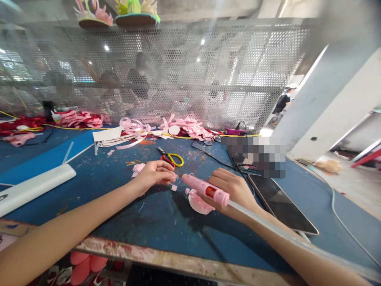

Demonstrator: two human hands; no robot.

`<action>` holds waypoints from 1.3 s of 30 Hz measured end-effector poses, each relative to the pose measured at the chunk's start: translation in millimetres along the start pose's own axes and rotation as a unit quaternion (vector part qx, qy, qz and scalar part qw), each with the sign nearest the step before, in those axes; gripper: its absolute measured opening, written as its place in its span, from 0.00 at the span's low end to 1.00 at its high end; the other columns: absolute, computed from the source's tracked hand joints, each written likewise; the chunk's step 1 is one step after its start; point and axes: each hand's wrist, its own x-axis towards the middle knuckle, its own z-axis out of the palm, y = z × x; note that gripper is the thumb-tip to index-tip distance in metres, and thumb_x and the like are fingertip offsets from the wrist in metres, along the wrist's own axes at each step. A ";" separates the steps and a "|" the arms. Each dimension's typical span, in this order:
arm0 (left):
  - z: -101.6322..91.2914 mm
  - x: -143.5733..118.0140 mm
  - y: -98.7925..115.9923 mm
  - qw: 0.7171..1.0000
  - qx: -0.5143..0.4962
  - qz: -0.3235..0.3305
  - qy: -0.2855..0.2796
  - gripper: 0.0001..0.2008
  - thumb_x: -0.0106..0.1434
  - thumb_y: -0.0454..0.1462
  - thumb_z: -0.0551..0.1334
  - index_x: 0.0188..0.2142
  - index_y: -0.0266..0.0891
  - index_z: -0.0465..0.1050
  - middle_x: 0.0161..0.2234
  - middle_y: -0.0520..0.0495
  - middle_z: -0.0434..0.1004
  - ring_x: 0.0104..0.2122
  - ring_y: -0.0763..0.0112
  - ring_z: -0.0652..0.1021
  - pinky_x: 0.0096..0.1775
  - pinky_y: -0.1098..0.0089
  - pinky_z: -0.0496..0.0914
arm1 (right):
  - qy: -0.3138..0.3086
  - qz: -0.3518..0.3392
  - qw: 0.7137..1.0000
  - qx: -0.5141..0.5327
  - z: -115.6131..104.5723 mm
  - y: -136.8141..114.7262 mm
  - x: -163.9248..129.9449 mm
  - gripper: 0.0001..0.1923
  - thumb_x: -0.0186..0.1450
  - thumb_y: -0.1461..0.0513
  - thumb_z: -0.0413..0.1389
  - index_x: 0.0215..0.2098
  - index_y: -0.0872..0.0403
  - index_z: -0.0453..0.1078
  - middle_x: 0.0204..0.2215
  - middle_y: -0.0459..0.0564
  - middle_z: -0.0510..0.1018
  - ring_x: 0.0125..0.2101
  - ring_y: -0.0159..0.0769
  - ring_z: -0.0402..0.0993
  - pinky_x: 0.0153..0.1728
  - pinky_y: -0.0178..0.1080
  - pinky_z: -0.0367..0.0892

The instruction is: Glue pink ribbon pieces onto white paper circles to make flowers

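Note:
My right hand (230, 184) is wrapped round a pink hot glue gun (205, 188), and a long clear glue stick (262, 218) trails from its back end over my forearm. The nozzle points left at the fingertips of my left hand (156, 173). Those fingers are pinched together; what they hold, if anything, is too small to make out. Below the glue gun lies a white disc with pink paper on it (199, 203), partly covered by the gun and my hand. Scissors (171, 158) with yellow and red handles rest just beyond my left hand. Pink scraps (137, 169) lie beside it.
Pink ribbon pieces (190, 126) and white sheets (108, 137) line the back of the blue table (119, 222), before a perforated metal screen (178, 79). A tablet (282, 204) lies at right, a long white device (38, 188) at left. Black cables (208, 153) cross behind my right hand.

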 end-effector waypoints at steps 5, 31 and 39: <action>-1.9 2.0 -1.3 1.000 -0.002 0.008 0.009 0.12 0.66 0.39 0.60 0.46 0.35 0.69 0.43 0.45 0.74 0.38 0.67 0.77 0.39 0.62 0.74 | -0.024 0.024 0.999 0.034 -0.8 -5.4 1.5 0.18 0.65 0.52 0.53 0.22 0.54 0.65 0.21 0.47 0.68 0.24 0.31 0.59 0.28 0.36 0.55; 15.3 -4.2 0.4 0.997 -0.024 0.075 -0.014 0.13 0.58 0.31 0.66 0.42 0.34 0.68 0.30 0.53 0.75 0.26 0.74 0.77 0.31 0.70 0.74 | -0.207 0.342 0.917 0.005 -57.0 31.2 -3.4 0.19 0.56 0.50 0.57 0.16 0.54 0.68 0.12 0.47 0.68 0.14 0.32 0.61 0.16 0.35 0.48; 31.3 -17.4 -0.3 0.992 -0.064 0.099 -0.050 0.27 0.48 0.37 0.72 0.45 0.39 0.64 0.27 0.55 0.76 0.25 0.74 0.78 0.29 0.73 0.73 | -0.115 0.212 0.963 0.120 -5.8 -27.0 9.5 0.11 0.63 0.57 0.53 0.38 0.54 0.74 0.15 0.41 0.70 0.17 0.28 0.62 0.20 0.32 0.54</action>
